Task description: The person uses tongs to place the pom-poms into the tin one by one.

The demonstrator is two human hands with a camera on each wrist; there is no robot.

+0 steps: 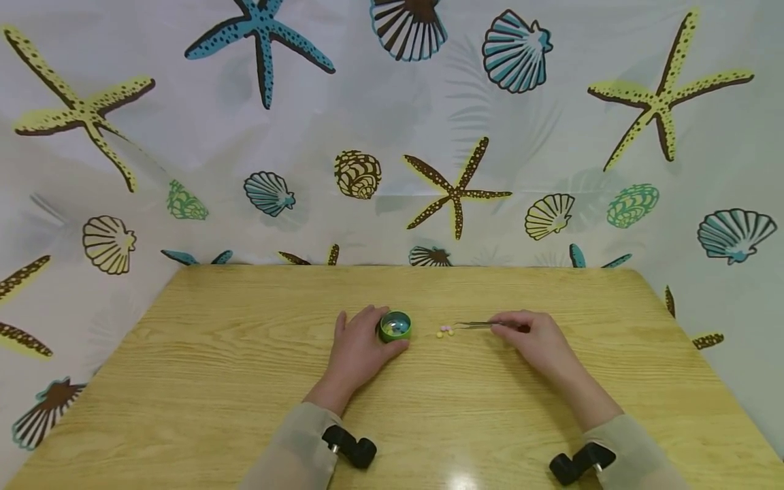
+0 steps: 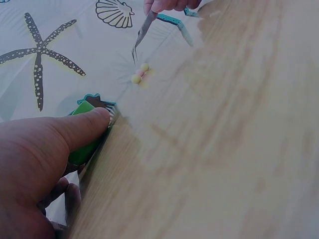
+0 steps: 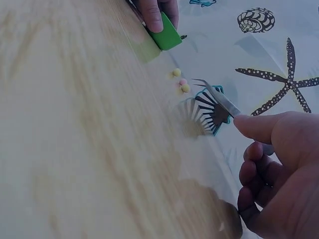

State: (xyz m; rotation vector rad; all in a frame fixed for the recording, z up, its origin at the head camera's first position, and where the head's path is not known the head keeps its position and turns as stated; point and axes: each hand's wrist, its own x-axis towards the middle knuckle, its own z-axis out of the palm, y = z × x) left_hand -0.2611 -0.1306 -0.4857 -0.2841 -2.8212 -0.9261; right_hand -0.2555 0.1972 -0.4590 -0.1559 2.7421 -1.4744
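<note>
Head cam looks down, forward over table (image 1: 245, 381); wrist cams sit low, close, facing each other; all share beads (image 1: 445, 331) and tweezers (image 1: 474, 326).

bright, even overhead light | glare on table (image 1: 465, 480) front edge | wrist views blurry

A staged tabletop recording booth rather than a lived-in room.

A pale wood-grain table (image 1: 245, 381) stands closed in on three sides by a hanging white curtain printed with starfish and seashells (image 1: 392, 122), and black camera mounts (image 1: 349, 446) are strapped to both beige-sleeved wrists.
</note>
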